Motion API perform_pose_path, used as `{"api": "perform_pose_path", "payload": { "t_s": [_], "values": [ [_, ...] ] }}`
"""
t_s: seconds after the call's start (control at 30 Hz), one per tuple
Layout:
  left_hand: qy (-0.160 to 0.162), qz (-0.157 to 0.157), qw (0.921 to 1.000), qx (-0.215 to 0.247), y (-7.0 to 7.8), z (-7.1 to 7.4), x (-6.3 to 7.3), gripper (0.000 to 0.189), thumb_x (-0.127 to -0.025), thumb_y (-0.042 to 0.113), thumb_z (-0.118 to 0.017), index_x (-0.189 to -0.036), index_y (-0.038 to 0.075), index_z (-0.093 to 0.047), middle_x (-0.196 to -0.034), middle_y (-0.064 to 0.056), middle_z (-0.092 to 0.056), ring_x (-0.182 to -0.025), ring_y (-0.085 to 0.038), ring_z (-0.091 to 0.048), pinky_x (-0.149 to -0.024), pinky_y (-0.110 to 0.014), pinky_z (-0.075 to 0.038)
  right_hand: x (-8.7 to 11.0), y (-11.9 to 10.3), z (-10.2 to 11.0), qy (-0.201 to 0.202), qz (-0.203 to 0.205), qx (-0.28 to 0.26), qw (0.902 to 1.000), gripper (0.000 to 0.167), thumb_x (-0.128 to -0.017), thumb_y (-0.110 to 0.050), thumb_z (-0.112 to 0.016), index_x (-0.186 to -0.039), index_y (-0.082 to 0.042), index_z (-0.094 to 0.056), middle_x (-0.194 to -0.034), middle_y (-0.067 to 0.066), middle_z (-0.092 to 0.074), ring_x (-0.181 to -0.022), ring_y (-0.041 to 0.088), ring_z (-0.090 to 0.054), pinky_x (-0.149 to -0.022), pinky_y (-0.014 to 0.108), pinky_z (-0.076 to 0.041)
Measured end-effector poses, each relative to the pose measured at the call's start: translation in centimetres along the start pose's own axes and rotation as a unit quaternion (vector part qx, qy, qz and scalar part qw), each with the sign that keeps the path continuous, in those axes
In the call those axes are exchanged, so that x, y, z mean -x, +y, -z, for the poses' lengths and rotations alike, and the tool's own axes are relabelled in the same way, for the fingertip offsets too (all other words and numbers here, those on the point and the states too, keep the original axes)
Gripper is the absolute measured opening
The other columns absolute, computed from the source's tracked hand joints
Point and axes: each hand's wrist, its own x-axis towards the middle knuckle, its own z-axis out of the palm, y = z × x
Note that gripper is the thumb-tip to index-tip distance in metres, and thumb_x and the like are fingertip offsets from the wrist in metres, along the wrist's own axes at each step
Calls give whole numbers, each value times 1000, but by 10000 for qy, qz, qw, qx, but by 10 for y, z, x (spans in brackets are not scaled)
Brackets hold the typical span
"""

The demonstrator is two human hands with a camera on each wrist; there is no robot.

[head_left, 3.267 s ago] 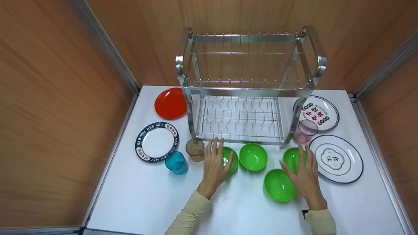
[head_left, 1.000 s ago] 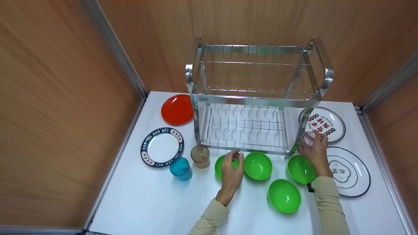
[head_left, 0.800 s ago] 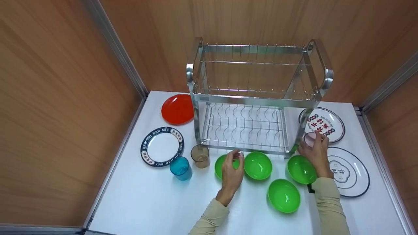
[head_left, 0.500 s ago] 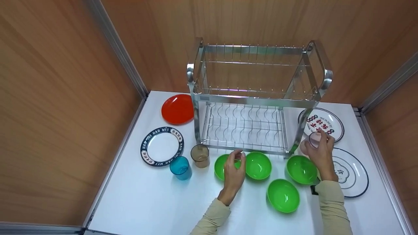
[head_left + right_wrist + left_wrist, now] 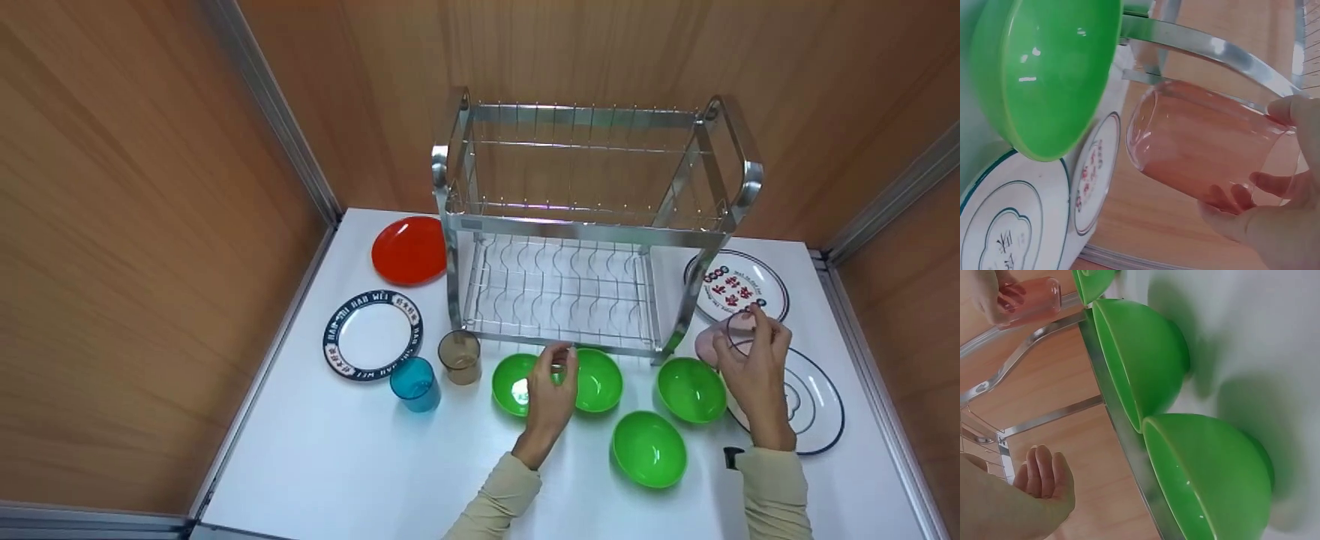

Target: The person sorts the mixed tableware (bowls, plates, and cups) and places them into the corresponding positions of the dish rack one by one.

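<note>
My right hand (image 5: 759, 375) grips a pink transparent glass (image 5: 1196, 146) near its rim. In the right wrist view its base hangs in the air, beside a green bowl (image 5: 1061, 67). My left hand (image 5: 551, 397) hovers over two other green bowls, the left bowl (image 5: 511, 386) and the middle bowl (image 5: 600, 381). Its fingers are loosely bent and hold nothing, as the left wrist view also shows. A fourth-placed green bowl (image 5: 649, 450) sits nearest the person. The right hand partly covers a white oval plate (image 5: 817, 412) below it.
A metal two-tier dish rack (image 5: 585, 232) stands at the back. To its left are a red plate (image 5: 409, 251), a blue-rimmed plate (image 5: 373, 335), a blue glass (image 5: 415, 385) and a brown glass (image 5: 460, 358). A red-lettered plate (image 5: 772, 289) lies at right. Wooden walls surround the table.
From above the right bowls, my right hand has reached the pink glass, gripped it, lifted it and drawn it rightward. My left hand has bent its fingers and drifted slightly right.
</note>
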Motion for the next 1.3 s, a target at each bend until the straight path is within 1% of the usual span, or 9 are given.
{"api": "perform_pose_path", "payload": {
  "t_s": [0.3, 0.37, 0.5, 0.53, 0.6, 0.73, 0.9, 1.2, 1.3],
  "values": [
    [-147, 362, 9989, 248, 7, -4, -2, 26, -107, 28, -58, -120, 8, -67, -106, 2, -69, -99, -12, -65, -88, -30, -56, 28, -19, 5, 123, 316, -80, 9994, 66, -97, -14, -64, -153, 6, -34, -137, 33, -30, -124, 47, -46, -99, 66, -44],
    [-145, 363, 9988, 283, 8, -5, -1, 26, -107, 29, -58, -121, 9, -67, -106, 2, -69, -99, -12, -65, -88, -31, -56, 34, -22, 3, 91, 423, -88, 9990, 65, -97, -13, -64, -153, 5, -36, -135, 32, -32, -122, 46, -47, -97, 60, -45],
    [-123, 265, 9990, 332, 10, -9, -1, 28, -106, 30, -58, -121, 7, -67, -106, 0, -70, -99, -12, -66, -88, -33, -57, 44, -30, -1, -117, 453, -40, 9989, 62, -99, -14, -63, -154, 1, -37, -133, 29, -34, -122, 42, -50, -100, 29, -47],
    [-128, 246, 9990, 346, 11, -10, -1, 29, -106, 30, -58, -121, 6, -67, -106, -1, -70, -99, -12, -66, -88, -34, -57, 46, -32, -3, -167, 455, -80, 9988, 62, -99, -14, -63, -154, 0, -37, -133, 29, -35, -122, 42, -50, -101, 28, -47],
    [-159, 202, 9990, 363, 11, -12, 0, 31, -106, 30, -59, -121, 4, -67, -107, -1, -70, -99, -13, -66, -88, -34, -57, 51, -37, -6, -256, 453, -174, 9985, 61, -100, -15, -62, -154, -1, -38, -134, 29, -36, -122, 43, -51, -103, 31, -47],
    [-263, 176, 9988, 368, 13, -17, 1, 32, -106, 32, -58, -121, 5, -67, -108, -1, -69, -100, -12, -66, -87, -30, -57, 58, -45, -16, -407, 593, -473, 9963, 57, -101, -13, -61, -153, 0, -41, -133, 31, -38, -117, 46, -51, -100, 61, -44],
    [-385, 146, 9983, 418, 13, -25, 3, 29, -106, 34, -59, -121, 11, -68, -108, 2, -69, -100, -10, -65, -87, -28, -57, 67, -53, -27, -711, 651, -555, 9938, 54, -103, -13, -59, -152, 0, -41, -134, 30, -40, -115, 44, -54, -98, 62, -46],
    [-579, -4, 9979, 285, 12, -32, 6, 35, -106, 35, -57, -122, 6, -69, -113, -1, -67, -106, -11, -63, -92, -35, -57, 70, -63, -39, -1045, 689, -887, 9882, 50, -105, -13, -55, -151, -1, -42, -132, 26, -44, -119, 43, -54, -101, 58, -45],
    [-744, 127, 9963, 415, 12, -34, 7, 38, -106, 35, -56, -123, 4, -68, -113, 0, -66, -106, -10, -63, -92, -33, -57, 71, -65, -42, -1124, 654, -1050, 9859, 48, -105, -14, -53, -151, -1, -42, -133, 26, -45, -121, 44, -53, -102, 62, -44]
  ]
}}
